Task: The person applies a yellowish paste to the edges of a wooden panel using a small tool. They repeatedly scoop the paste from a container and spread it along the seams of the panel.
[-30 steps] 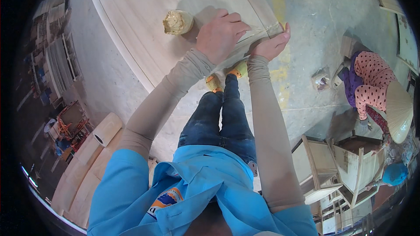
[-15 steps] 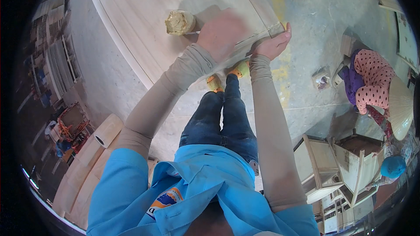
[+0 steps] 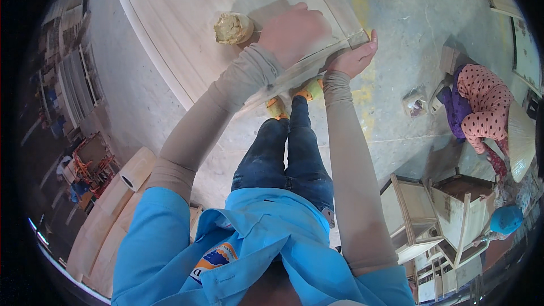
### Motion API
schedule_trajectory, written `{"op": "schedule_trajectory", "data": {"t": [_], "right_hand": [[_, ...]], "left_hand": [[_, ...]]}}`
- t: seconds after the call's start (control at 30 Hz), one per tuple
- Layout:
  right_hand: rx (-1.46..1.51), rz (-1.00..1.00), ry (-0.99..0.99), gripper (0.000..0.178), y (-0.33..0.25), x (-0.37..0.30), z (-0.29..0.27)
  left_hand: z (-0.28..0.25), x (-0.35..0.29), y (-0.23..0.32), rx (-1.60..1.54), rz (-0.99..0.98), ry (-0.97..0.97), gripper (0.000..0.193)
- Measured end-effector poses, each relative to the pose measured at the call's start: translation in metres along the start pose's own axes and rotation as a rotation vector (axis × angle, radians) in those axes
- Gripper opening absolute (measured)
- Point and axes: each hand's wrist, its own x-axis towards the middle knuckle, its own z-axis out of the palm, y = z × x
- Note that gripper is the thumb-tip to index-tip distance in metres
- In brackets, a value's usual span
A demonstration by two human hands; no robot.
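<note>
A pale wooden panel piece [image 3: 175, 17] lies in front of me, its near right corner closest to my hands. Over its surface near that edge, my left hand [image 3: 296, 33] is closed, knuckles up, its fingers slightly blurred. What it holds is mostly hidden; a thin bit shows beside the wrist. Against the panel's corner rests my right hand [image 3: 352, 60], with its fingers stretched out along the outer edge. On the panel, left of my left hand, stands a small tub [image 3: 232, 28] of lumpy yellowish-beige paste.
On the right, a person in a spotted top and conical hat [image 3: 487, 102] bends over, near a small container [image 3: 415, 103]. Wooden cabinet frames [image 3: 416, 215] stand at lower right. A pale roll [image 3: 138, 169] and stacked boards [image 3: 76, 88] are on the left.
My left hand has shifted slightly right and looks less blurred. My right hand stays at the corner. The person at right has moved a little.
</note>
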Motion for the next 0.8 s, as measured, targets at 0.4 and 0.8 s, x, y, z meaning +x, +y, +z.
{"op": "schedule_trajectory", "data": {"t": [0.4,0.8], "right_hand": [[-0.033,0.0,0.002,0.056,-0.012,-0.004,0.001],[-0.105,-0.027,0.006,0.057,-0.009,-0.004,0.002]], "left_hand": [[-0.001,0.0,0.009,0.048,-0.022,-0.104,0.014],[-0.017,-0.02,-0.006,0.133,0.027,-0.187,0.011]]}}
